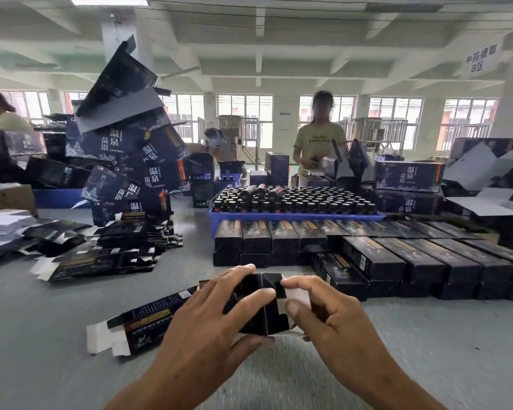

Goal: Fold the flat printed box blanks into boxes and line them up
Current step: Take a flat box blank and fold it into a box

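Up close, both hands gripped a half-folded box [261,309] above the table [42,335]: left hand [208,318] curled over its dark printed body, right hand [326,312] pinching a white-backed end flap. Its black panels stood partly squared. Beyond the fingers lay finished boxes [382,258] in rows; left of the left hand lay flat blanks [107,255].
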Demonstrator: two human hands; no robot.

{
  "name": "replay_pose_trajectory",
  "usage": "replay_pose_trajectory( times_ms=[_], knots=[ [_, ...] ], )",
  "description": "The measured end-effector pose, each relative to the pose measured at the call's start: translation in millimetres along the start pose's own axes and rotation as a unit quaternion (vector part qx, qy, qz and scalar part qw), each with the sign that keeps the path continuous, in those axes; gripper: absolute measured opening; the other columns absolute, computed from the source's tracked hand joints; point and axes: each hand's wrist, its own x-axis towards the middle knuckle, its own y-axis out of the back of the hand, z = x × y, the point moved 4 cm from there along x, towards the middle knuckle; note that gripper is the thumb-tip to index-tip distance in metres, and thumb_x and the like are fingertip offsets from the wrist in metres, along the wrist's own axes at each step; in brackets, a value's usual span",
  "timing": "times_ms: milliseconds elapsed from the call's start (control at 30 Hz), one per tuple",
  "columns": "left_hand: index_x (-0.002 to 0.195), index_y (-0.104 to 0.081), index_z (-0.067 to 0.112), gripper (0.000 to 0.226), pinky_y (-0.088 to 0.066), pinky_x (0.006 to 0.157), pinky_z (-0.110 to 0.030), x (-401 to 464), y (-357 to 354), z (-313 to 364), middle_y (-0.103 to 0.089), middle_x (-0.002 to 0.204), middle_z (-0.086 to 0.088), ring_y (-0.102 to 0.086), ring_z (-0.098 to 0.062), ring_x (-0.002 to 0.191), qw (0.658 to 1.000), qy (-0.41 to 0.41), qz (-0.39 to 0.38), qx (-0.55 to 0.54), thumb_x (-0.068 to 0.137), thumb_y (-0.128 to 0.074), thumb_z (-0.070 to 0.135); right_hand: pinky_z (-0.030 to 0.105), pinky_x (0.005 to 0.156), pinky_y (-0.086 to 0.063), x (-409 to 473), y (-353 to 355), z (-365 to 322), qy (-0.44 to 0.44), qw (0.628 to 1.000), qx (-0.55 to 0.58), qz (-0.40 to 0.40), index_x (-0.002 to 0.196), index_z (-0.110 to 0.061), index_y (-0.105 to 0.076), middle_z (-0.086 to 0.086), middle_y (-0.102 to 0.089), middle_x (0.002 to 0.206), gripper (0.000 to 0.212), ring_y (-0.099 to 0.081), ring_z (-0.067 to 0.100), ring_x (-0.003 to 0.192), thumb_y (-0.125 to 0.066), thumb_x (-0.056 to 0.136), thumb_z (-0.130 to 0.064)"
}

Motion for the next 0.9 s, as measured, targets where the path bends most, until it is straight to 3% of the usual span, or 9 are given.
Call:
replay_pose_trajectory(
  times_ms=[200,267,400,500,567,700,900],
  knots=[
    [0.132,-0.055,0.035,0.067,-0.06,0.077,-0.038,-0.7,-7.0,0.7,-0.053,0.137,-0.009,-0.065,-0.028,0.113,0.999,-0.013,-0.03,0.041,0.07,-0.076,0.048,0.015,0.067,-0.052,-0.2,-1.4,1.9,0.013,1.0,-0.002,-0.015,0.121,-0.049,-0.061,-0.033,-0.06,0.071,0.029,-0.064,-0.002,0.071,-0.059,0.1,-0.029],
    [0.132,-0.056,0.034,0.073,-0.06,0.076,-0.039,-1.1,-8.8,-1.4,-0.053,0.137,-0.009,-0.064,-0.029,0.113,0.998,-0.003,-0.037,0.043,0.065,-0.085,0.043,0.018,0.072,-0.054,0.0,-3.0,3.5,-0.004,0.999,0.03,-0.042,0.125,-0.053,-0.057,-0.028,-0.068,0.085,0.032,-0.067,0.0,0.08,-0.062,0.097,-0.038],
    [0.13,-0.06,0.03,0.058,-0.059,0.079,-0.042,-2.1,-5.2,-4.6,-0.055,0.137,-0.011,-0.062,-0.033,0.117,0.999,-0.008,-0.012,0.039,0.074,-0.073,0.041,0.024,0.091,-0.054,-1.1,-5.5,5.9,-0.043,0.99,0.058,-0.119,0.136,-0.062,-0.042,-0.023,-0.067,0.119,0.067,-0.065,-0.002,0.109,-0.072,0.077,-0.066],
    [0.129,-0.061,0.029,0.064,-0.059,0.081,-0.043,-2.8,-5.5,-6.2,-0.054,0.138,-0.011,-0.059,-0.034,0.121,1.0,-0.008,-0.011,0.028,0.069,-0.083,0.036,0.03,0.089,-0.059,0.1,-5.9,3.7,-0.045,0.989,0.061,-0.126,0.136,-0.061,-0.042,-0.016,-0.071,0.112,0.07,-0.069,0.006,0.102,-0.075,0.081,-0.034],
    [0.129,-0.062,0.03,0.061,-0.06,0.077,-0.042,-2.7,-5.1,-4.5,-0.055,0.137,-0.011,-0.06,-0.033,0.119,1.0,-0.011,-0.006,0.02,0.07,-0.08,0.037,0.034,0.087,-0.059,1.3,-4.2,3.5,-0.044,0.993,0.057,-0.095,0.13,-0.059,-0.048,-0.014,-0.073,0.107,0.061,-0.071,0.012,0.096,-0.071,0.086,-0.023],
    [0.131,-0.06,0.033,0.058,-0.059,0.075,-0.038,-3.0,-5.6,-1.2,-0.054,0.138,-0.01,-0.06,-0.03,0.119,1.0,-0.02,0.0,0.014,0.074,-0.072,0.04,0.033,0.084,-0.06,-0.9,-3.9,6.6,-0.04,0.997,0.054,-0.04,0.121,-0.055,-0.056,-0.011,-0.074,0.1,0.044,-0.071,0.014,0.09,-0.073,0.09,-0.03],
    [0.131,-0.055,0.035,0.057,-0.06,0.078,-0.042,-3.7,-7.0,-0.7,-0.053,0.139,-0.01,-0.058,-0.032,0.123,0.999,-0.033,0.014,0.036,0.077,-0.069,0.043,0.025,0.075,-0.058,-4.0,-7.2,5.4,-0.024,0.999,0.043,-0.003,0.118,-0.055,-0.054,-0.013,-0.073,0.096,0.043,-0.07,0.011,0.083,-0.074,0.089,-0.03]
  ],
)
